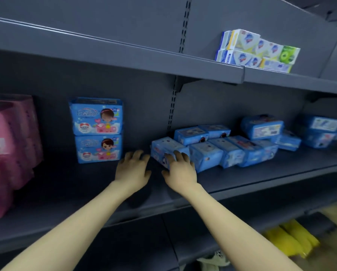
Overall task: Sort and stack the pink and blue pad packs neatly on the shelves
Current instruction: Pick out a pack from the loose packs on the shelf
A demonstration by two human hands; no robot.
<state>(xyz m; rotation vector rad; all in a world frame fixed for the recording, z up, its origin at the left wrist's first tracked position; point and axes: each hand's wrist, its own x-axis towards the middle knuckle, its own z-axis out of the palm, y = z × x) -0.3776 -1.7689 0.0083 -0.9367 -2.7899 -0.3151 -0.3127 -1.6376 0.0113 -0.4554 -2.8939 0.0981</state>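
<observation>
Reaches with right hand (180, 167), fingers spread and laid on the nearest blue pad pack (166, 149) at the left end of the jumbled heap, toward the middle shelf's (75, 189) front edge; thumb free, nothing clamped. Holds left hand (133, 169) open just beside, touching nothing. Likely handles light, squashy, slick-wrapped; best gripped across both ends, then set by the 2 stacked blue packs (97, 130).

Txt on blue pad packs (96, 116) & upper-shelf boxes (257, 50) too blurry, nothing legible.
</observation>
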